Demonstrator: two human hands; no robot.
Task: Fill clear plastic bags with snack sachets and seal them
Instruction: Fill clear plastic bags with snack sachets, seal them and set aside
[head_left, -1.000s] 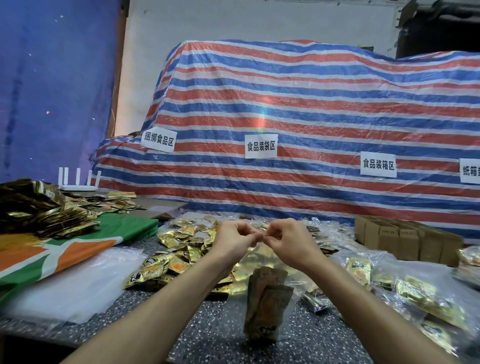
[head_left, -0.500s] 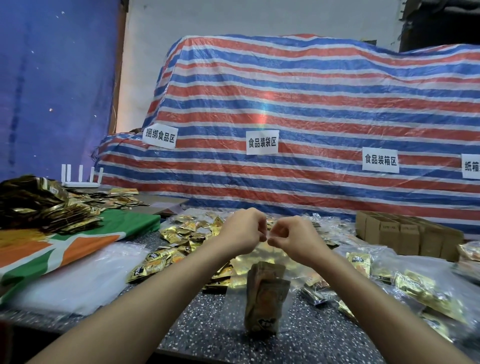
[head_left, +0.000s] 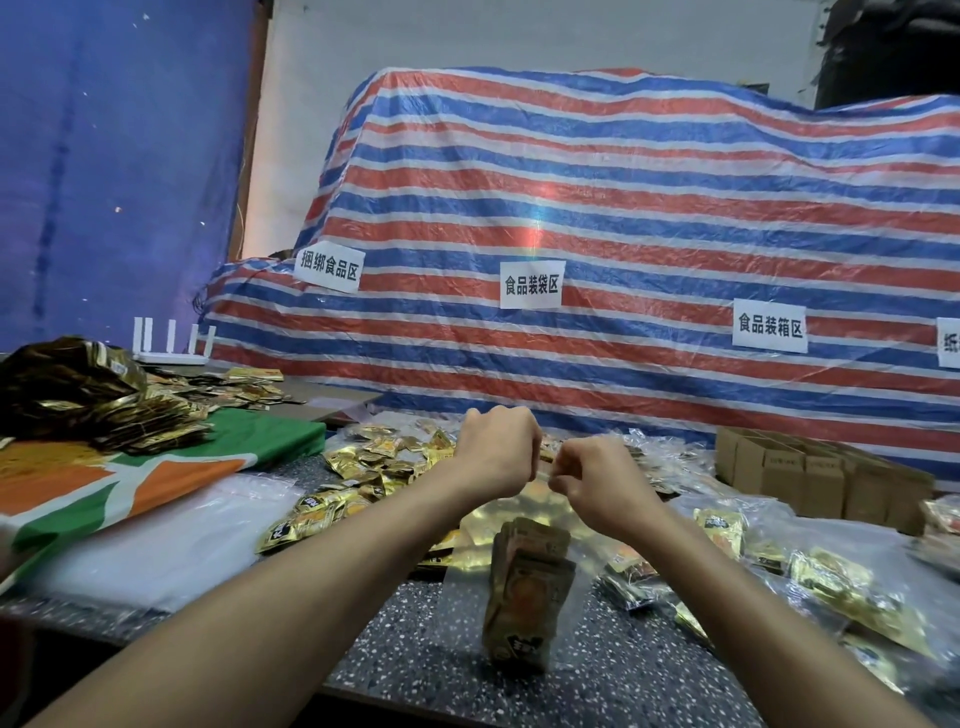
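Two hands meet at the mouth of a clear plastic bag (head_left: 524, 501) above the speckled tabletop (head_left: 441, 670). The left hand (head_left: 496, 452) and right hand (head_left: 597, 478) are both curled into near-fists and pinch the top edge of the film between them. A second ago the fingertips showed at the pinch. Now the knuckles have rolled over and hide them, and the left hand sits slightly higher than the right. The gap between the hands stays as narrow as it was half a second ago. Inside the bag, an upright stack of snack sachets (head_left: 530, 597) hangs in the same spot as before, straight below the hands. I cannot tell whether its lower end touches the tabletop. Loose gold sachets (head_left: 374, 467) lie heaped just behind the left wrist, unchanged, and a pile of empty clear bags (head_left: 156, 545) lies to the left of them. Filled bags (head_left: 831, 587) lie to the right, in front of a row of cardboard boxes (head_left: 810, 473).
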